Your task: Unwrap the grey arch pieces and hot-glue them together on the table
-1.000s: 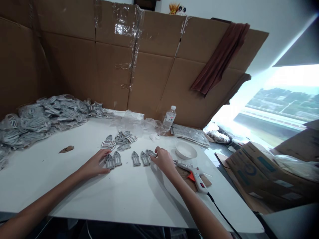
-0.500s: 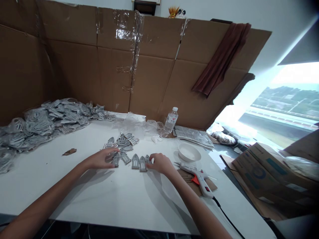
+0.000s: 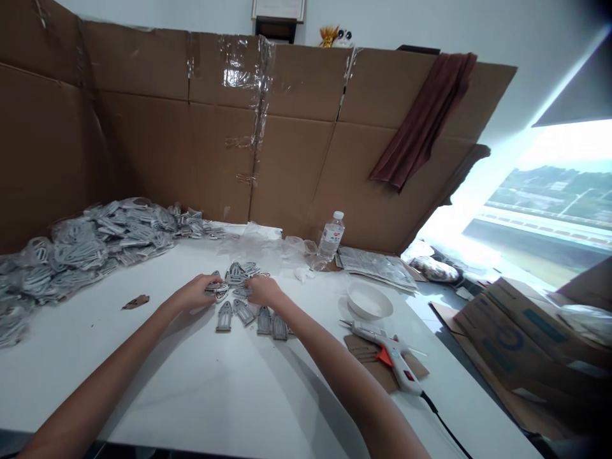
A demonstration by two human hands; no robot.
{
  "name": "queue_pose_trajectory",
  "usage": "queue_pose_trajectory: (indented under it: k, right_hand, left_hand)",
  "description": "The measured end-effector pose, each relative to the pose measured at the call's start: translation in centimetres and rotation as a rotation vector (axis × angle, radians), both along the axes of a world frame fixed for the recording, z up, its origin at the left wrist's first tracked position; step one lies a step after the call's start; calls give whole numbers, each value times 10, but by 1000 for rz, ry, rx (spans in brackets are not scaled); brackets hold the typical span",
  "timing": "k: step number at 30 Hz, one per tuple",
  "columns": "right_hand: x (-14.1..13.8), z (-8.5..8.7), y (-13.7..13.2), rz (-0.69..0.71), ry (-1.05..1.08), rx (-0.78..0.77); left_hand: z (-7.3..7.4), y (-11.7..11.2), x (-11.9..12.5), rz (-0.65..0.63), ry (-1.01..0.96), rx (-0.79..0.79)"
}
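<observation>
My left hand (image 3: 195, 292) is closed at the left side of a small pile, its fingertips on a grey arch-shaped piece (image 3: 218, 288) that looks like a little window frame. Reaching into the pile's right side, my right hand (image 3: 264, 291) has its fingers closed on another such piece (image 3: 261, 275); its grip is partly hidden. Between both hands lie more grey arch-shaped pieces (image 3: 236, 275). Nearer to me several of them lie in a loose row, among them a left piece (image 3: 224, 317), a slanted piece (image 3: 243, 312) and a right piece (image 3: 264, 320).
A large heap of bagged grey pieces (image 3: 119, 233) fills the back left. To the right are a white bowl (image 3: 370, 301), a glue gun (image 3: 389, 350) on cardboard with its cord, and a water bottle (image 3: 331, 237). A cardboard wall (image 3: 215, 146) stands behind.
My right hand has left the row's right end and moved left and away into the pile. My left hand has let go of the row's left piece and shifted slightly left, onto another piece.
</observation>
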State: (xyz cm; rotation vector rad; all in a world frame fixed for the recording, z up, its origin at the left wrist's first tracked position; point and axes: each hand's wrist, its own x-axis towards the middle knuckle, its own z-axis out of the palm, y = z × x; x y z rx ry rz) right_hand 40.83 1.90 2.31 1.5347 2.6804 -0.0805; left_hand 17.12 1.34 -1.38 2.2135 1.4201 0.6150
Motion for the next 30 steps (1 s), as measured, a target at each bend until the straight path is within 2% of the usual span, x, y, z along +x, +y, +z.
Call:
queue_pose_trajectory:
  k: [4, 10, 13, 16, 21, 25, 30]
  right_hand:
    - [21, 1, 0, -77, 0, -2]
    - [71, 4, -11, -379, -3, 13]
    - [83, 2, -15, -482, -2, 12]
    - [76, 0, -11, -509, 24, 36]
    - [33, -4, 7, -444, 96, 74]
    - [7, -9, 22, -418, 138, 61]
    - [11, -15, 27, -401, 183, 32]
  left_hand:
    - [1, -1, -5, -1, -68, -33]
    - [2, -3, -9, 95, -267, -114]
    - [4, -6, -9, 157, -430, -204]
    - [3, -8, -8, 220, -614, -345]
    - [0, -10, -8, 329, -849, -521]
    - [2, -13, -5, 370, -909, -573]
    - [5, -16, -2, 399, -894, -590]
